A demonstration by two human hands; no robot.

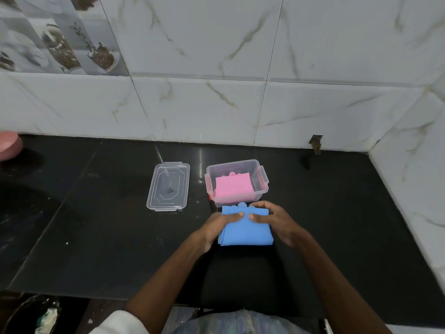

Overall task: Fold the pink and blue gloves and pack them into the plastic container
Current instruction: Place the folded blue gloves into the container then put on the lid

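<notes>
Pinching folded blue glove [245,231] from both sides, left grip [218,227], right grip [277,222], thumbs pressed on top

You have one clear plastic container [258,175], one detached clear plastic lid [168,186], one folded pink glove bundle [233,188], one folded blue glove bundle [245,231], and one pink bowl [8,145] at the left edge.

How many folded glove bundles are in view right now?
2: the pink gloves lie inside the plastic container; the blue gloves are on the counter under both hands. Layers within each are hidden.
</notes>
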